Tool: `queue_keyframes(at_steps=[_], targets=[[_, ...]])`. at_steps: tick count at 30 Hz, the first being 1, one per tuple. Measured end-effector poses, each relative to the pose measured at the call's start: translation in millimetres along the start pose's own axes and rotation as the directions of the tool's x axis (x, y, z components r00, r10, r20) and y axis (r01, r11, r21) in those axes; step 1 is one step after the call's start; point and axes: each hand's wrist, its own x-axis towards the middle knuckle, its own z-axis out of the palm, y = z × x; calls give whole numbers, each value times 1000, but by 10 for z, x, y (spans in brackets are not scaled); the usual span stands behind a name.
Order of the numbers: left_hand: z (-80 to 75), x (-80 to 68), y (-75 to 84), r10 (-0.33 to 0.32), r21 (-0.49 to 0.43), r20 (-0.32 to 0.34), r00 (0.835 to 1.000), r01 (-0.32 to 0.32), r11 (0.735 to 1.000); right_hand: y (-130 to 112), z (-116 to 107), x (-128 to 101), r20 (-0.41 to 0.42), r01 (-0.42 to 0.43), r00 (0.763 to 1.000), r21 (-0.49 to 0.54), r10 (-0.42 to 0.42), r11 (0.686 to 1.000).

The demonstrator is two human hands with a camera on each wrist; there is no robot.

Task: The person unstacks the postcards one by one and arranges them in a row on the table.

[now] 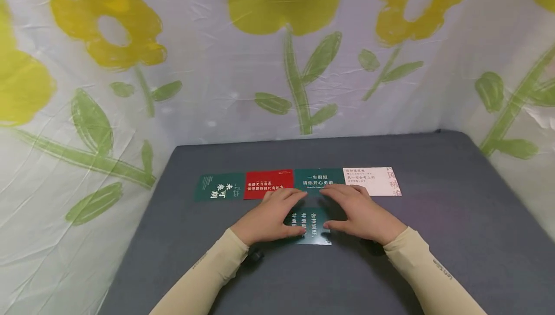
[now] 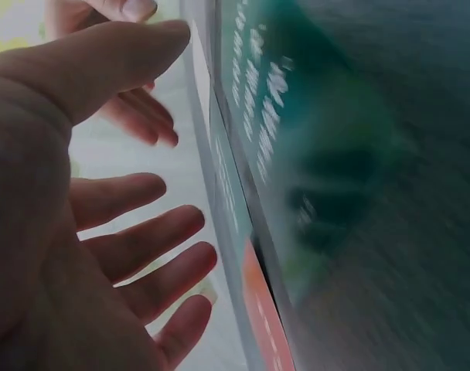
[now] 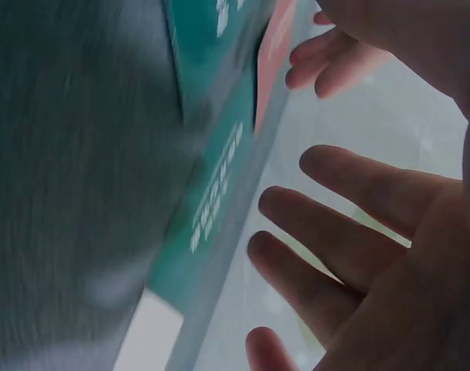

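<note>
- Left hand (image 1: 272, 216): fingers straight and slightly spread, palm down, thumb touching the left edge of a dark green card (image 1: 311, 226).
- Right hand (image 1: 357, 214): fingers straight, slightly spread, thumb at that card's right edge.
- The card lies flat on the grey table (image 1: 455, 238), between both hands.
- Just beyond the fingertips runs a row of 4 cards: green card (image 1: 218, 186), red card (image 1: 269, 183), teal card (image 1: 318, 178), white card (image 1: 372, 180).
</note>
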Motion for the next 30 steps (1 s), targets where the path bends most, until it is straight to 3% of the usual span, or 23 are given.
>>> queue_keyframes(at_steps=[4,15,21,30], targets=[[13,-148,-70,-13,7,-9,1000,13,1000,-106,103,-9,17,2,1000,8,-3,1000],[-53,-288,-95,-42,14,23,999,42,999,-228,260,13,59,37,998,-20,-36,999],[-30,-305,-118,-68,44,59,996,66,997,-294,350,41,116,48,992,-26,-44,999],[-17,-264,-121,-78,49,69,995,75,996,-320,347,40,111,22,994,-29,-19,999]])
